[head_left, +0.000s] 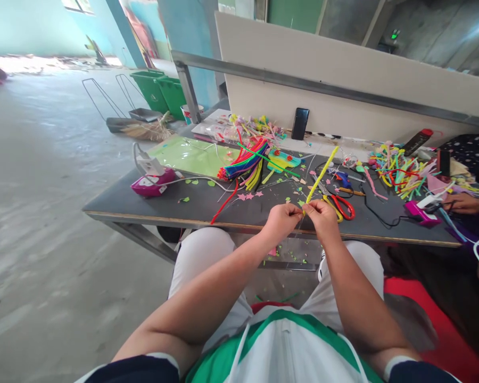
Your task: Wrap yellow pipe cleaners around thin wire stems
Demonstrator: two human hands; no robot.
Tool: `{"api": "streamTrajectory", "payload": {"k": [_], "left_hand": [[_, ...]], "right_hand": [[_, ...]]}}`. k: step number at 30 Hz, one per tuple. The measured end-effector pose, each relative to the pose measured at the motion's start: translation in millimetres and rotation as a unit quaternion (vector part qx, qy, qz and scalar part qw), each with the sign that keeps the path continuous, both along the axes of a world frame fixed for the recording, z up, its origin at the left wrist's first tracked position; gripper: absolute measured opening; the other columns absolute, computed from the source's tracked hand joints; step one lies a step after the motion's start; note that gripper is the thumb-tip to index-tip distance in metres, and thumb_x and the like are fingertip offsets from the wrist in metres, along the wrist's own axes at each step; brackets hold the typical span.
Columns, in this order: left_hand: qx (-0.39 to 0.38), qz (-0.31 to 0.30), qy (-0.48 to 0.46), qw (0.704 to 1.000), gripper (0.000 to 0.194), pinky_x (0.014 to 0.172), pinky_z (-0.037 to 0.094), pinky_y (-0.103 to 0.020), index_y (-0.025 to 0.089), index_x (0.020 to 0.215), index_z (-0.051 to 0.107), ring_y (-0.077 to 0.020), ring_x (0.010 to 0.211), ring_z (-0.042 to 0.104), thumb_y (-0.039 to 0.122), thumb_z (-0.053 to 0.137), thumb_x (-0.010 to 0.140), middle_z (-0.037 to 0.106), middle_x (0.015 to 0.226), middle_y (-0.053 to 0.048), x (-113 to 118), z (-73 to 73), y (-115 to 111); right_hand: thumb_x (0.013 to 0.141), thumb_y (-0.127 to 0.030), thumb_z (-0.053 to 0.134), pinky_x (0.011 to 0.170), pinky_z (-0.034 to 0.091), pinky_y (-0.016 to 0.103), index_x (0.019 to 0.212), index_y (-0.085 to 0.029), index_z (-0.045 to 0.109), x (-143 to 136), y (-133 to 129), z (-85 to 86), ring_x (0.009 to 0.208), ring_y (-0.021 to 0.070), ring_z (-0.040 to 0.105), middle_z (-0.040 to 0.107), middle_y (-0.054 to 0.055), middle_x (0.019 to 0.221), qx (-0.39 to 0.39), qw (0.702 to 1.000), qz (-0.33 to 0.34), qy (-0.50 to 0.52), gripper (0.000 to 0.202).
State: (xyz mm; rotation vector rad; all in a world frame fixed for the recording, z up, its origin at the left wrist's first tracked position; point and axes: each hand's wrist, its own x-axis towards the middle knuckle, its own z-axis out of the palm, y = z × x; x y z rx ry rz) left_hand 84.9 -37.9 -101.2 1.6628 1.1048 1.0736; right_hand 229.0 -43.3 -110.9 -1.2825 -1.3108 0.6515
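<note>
A yellow pipe cleaner [322, 173] slants up and to the right from between my two hands, over the table's front edge. My left hand [284, 219] pinches its lower end. Right beside it, my right hand [321, 215] grips the same pipe cleaner with thumb and fingers. Red-handled scissors [343, 207] and a yellow-handled tool [332, 207] lie just right of my right hand. A bundle of colourful pipe cleaners [249, 162] rests on the table beyond my left hand, with a single red pipe cleaner [224, 202] near it.
A pink power strip [154, 182] stands at the table's left, another [422, 213] at the right. A phone [299, 123] leans against the white board [259, 103]. A blue glue gun [342, 175] and paper scraps lie about. Another person's hand [467, 203] is at far right.
</note>
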Motion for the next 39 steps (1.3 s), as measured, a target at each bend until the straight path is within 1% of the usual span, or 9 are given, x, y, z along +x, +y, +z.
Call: {"api": "streamTrajectory", "payload": {"k": [4,8,16,21,24,30,32,35,39], "left_hand": [[-0.080,-0.051,-0.055,0.994,0.019,0.047,0.024,-0.021,0.013,0.066,0.062,-0.0057,0.048,0.033,0.032,0.063,0.070,0.045,0.050,0.005,0,1.5,-3],[-0.182,-0.113,-0.177,0.961,0.026,0.044,0.021,-0.020,0.012,0.068,0.060,-0.0044,0.045,0.033,0.036,0.070,0.065,0.044,0.049,0.005,1,3.7,-6],[-0.272,-0.205,-0.276,0.899,0.034,0.043,0.020,-0.019,0.011,0.065,0.058,-0.0033,0.044,0.037,0.036,0.080,0.057,0.049,0.054,0.002,0,13.1,-13],[-0.300,-0.248,-0.311,0.867,0.033,0.043,0.017,-0.019,0.010,0.068,0.059,-0.0033,0.045,0.038,0.033,0.081,0.057,0.049,0.055,0.002,2,11.7,-17],[-0.282,-0.240,-0.320,0.872,0.032,0.043,0.016,-0.019,0.010,0.068,0.060,-0.0036,0.045,0.038,0.033,0.080,0.058,0.049,0.055,0.002,3,9.1,-19],[-0.214,-0.197,-0.268,0.919,0.032,0.045,0.022,-0.019,0.011,0.069,0.061,-0.0037,0.046,0.036,0.038,0.075,0.064,0.047,0.054,0.004,4,9.3,-21],[-0.167,-0.151,-0.218,0.950,0.029,0.047,0.026,-0.020,0.011,0.071,0.063,-0.0047,0.047,0.036,0.038,0.072,0.068,0.047,0.053,0.004,5,8.2,-19],[-0.060,-0.051,-0.116,0.990,0.019,0.052,0.033,-0.021,0.013,0.074,0.067,-0.0080,0.053,0.044,0.032,0.067,0.072,0.056,0.059,0.002,6,5.0,-13],[0.094,0.008,0.018,0.995,0.010,0.065,0.041,-0.023,0.016,0.072,0.069,-0.0126,0.069,0.056,0.020,0.060,0.076,0.065,0.072,-0.002,7,0.4,-8]], "right_hand": [[0.072,-0.041,0.067,0.057,0.034,0.027,0.068,-0.018,0.065,3,1,-0.4,0.058,0.0133,0.044,0.055,-0.002,0.060,-0.027,0.998,0.037,0.035,0.023],[0.072,-0.037,0.066,0.056,0.034,0.026,0.065,-0.019,0.063,5,3,1.0,0.056,0.0122,0.043,0.053,-0.002,0.057,-0.049,0.986,0.100,0.122,0.020],[0.069,-0.042,0.071,0.051,0.033,0.026,0.063,-0.019,0.060,1,-8,15.2,0.054,0.0105,0.039,0.050,0.000,0.066,-0.057,0.946,0.209,0.243,0.026],[0.067,-0.049,0.072,0.048,0.034,0.026,0.061,-0.020,0.055,0,-12,14.8,0.052,0.0099,0.035,0.046,0.000,0.066,-0.052,0.929,0.248,0.270,0.034],[0.067,-0.050,0.072,0.046,0.031,0.025,0.061,-0.021,0.055,2,-11,12.5,0.052,0.0104,0.034,0.044,0.000,0.064,-0.054,0.925,0.263,0.270,0.034],[0.070,-0.044,0.070,0.054,0.035,0.026,0.059,-0.020,0.057,4,-6,9.5,0.058,0.0121,0.041,0.047,0.000,0.066,-0.027,0.933,0.243,0.262,0.029],[0.071,-0.037,0.069,0.060,0.038,0.027,0.062,-0.020,0.060,4,-3,7.6,0.064,0.0133,0.045,0.051,0.000,0.066,-0.007,0.947,0.202,0.249,0.022],[0.073,-0.033,0.068,0.065,0.038,0.028,0.064,-0.021,0.061,4,0,4.5,0.066,0.0139,0.046,0.054,-0.001,0.065,0.022,0.979,0.102,0.178,0.016],[0.079,-0.039,0.061,0.061,0.034,0.028,0.063,-0.020,0.058,2,-2,3.9,0.061,0.0142,0.043,0.050,-0.002,0.060,0.025,1.000,-0.009,-0.013,0.025]]}}
